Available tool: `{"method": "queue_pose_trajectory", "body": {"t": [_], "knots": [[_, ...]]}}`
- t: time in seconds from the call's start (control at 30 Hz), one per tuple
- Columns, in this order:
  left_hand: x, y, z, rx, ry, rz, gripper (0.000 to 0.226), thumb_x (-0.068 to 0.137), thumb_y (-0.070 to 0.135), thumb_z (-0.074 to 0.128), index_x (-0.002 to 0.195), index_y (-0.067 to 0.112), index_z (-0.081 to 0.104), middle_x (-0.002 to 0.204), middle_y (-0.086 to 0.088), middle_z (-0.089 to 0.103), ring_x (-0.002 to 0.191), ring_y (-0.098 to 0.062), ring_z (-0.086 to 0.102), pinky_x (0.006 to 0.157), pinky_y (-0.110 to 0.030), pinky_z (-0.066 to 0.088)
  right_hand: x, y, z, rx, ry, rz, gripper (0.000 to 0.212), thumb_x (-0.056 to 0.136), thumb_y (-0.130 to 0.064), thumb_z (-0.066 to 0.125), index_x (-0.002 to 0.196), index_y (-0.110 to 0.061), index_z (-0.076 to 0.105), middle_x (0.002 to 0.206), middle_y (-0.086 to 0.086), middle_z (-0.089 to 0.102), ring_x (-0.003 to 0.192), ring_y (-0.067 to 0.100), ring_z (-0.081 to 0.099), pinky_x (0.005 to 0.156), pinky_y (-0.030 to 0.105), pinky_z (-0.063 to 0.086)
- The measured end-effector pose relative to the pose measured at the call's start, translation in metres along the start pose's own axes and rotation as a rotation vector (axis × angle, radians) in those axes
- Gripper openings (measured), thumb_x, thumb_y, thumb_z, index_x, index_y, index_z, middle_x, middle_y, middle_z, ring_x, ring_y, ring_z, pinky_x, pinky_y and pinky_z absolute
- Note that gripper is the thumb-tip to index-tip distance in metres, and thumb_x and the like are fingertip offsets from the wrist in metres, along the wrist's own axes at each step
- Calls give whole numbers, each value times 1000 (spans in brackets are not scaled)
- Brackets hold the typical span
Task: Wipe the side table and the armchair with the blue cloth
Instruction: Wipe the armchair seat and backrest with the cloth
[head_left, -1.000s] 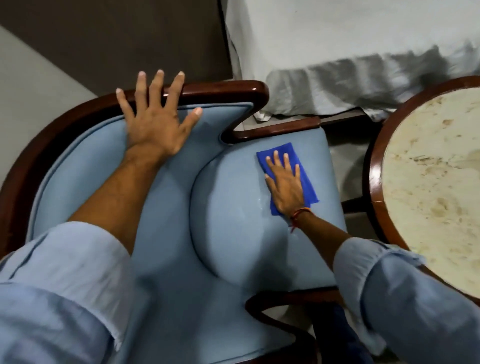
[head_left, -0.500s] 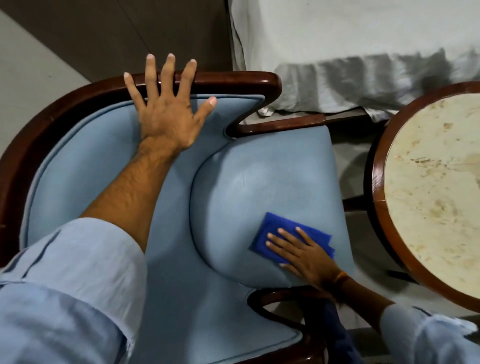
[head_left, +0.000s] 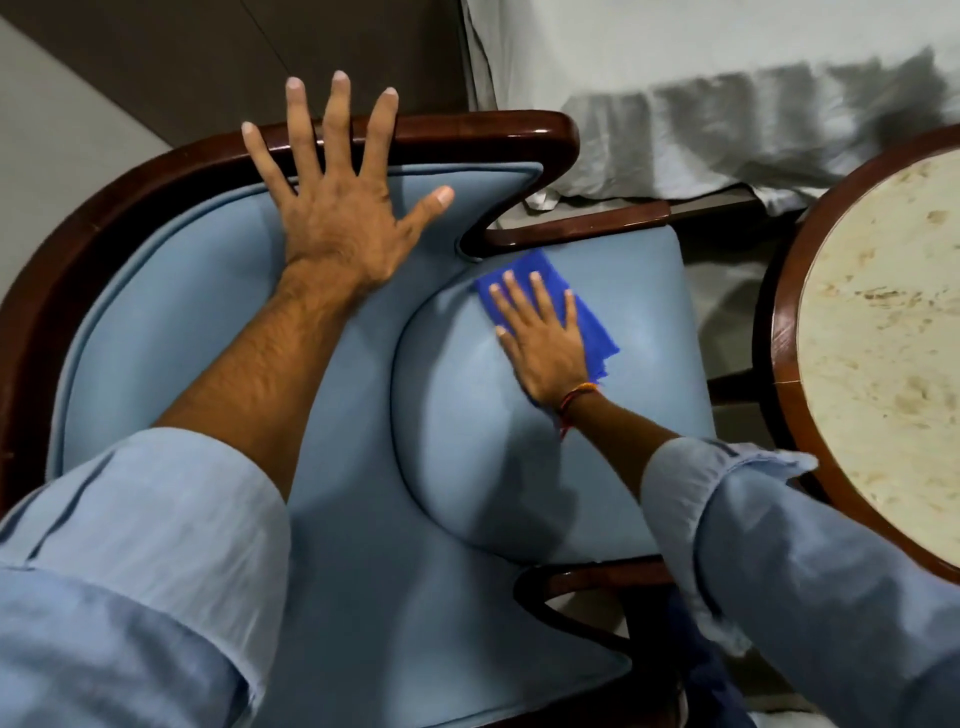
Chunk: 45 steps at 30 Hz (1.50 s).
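Observation:
The armchair (head_left: 639, 441) has pale blue upholstery and a dark polished wood frame, seen from above. My left hand (head_left: 343, 208) lies flat with fingers spread on the top of the backrest, fingertips over the wooden rail. My right hand (head_left: 545, 338) presses flat on the blue cloth (head_left: 589, 312) at the far inner corner of the seat cushion, close to the wooden armrest. The cloth shows beyond and to the right of my fingers. The round side table (head_left: 784, 332) with a cream marble top and dark wood rim stands to the right of the chair.
A bed with a white, wrinkled sheet (head_left: 727, 119) hanging down stands beyond the chair and table. Grey floor (head_left: 78, 140) shows at the upper left. A narrow gap separates the chair seat from the table.
My right hand has slid the cloth from the near edge of the seat back to its far inner corner. My left hand stays flat on the backrest.

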<state>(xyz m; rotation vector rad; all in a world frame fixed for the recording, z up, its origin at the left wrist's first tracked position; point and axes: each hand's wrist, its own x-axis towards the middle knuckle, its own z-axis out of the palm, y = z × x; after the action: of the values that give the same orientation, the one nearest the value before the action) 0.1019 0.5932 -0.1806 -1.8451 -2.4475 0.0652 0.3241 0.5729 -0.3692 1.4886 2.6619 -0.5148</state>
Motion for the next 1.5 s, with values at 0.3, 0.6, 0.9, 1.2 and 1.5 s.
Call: {"method": "queue_pose_trajectory", "body": {"t": [0.3, 0.6, 0.9, 1.2, 1.5], "knots": [[-9, -46, -12, 51, 2, 266, 84, 95, 78, 20, 163, 31, 6, 173, -3, 11, 158, -33, 13, 120, -69, 16, -177, 7, 41, -97, -224, -632, 56, 108, -46, 37, 161, -34, 25, 170, -12, 24, 158, 20, 21, 124, 50, 16], [-150, -216, -62, 91, -176, 198, 91, 98, 69, 27, 164, 9, 6, 173, -10, 3, 160, -27, 7, 124, -52, 24, -156, -65, -30, 1079, -240, 296, 50, 111, -15, 39, 159, -16, 25, 169, 3, 20, 158, 17, 19, 131, 31, 9], [-199, -209, -59, -14, -132, 43, 83, 102, 65, 24, 164, 13, 4, 174, -7, 3, 160, -22, 5, 129, -47, 18, -51, -294, -68, 1294, -198, 146, 60, 113, -25, 32, 164, -23, 1, 173, -2, -13, 159, 20, -18, 130, 47, -9], [-197, -206, -62, -61, -130, 16, 81, 103, 60, 29, 164, 12, 6, 173, -8, 5, 160, -22, 4, 129, -47, 16, -178, -204, 19, 542, -721, -684, 67, 111, -25, 38, 158, -39, -7, 167, -15, -25, 158, 18, -22, 132, 47, -4], [-197, -203, -64, -59, -133, 5, 78, 104, 56, 27, 164, 10, 8, 173, -9, 5, 160, -22, 5, 129, -46, 15, -136, -288, -36, 966, -350, -173, 60, 112, -39, 28, 156, -50, -10, 165, -28, -20, 154, 4, -24, 131, 47, -5]]}}
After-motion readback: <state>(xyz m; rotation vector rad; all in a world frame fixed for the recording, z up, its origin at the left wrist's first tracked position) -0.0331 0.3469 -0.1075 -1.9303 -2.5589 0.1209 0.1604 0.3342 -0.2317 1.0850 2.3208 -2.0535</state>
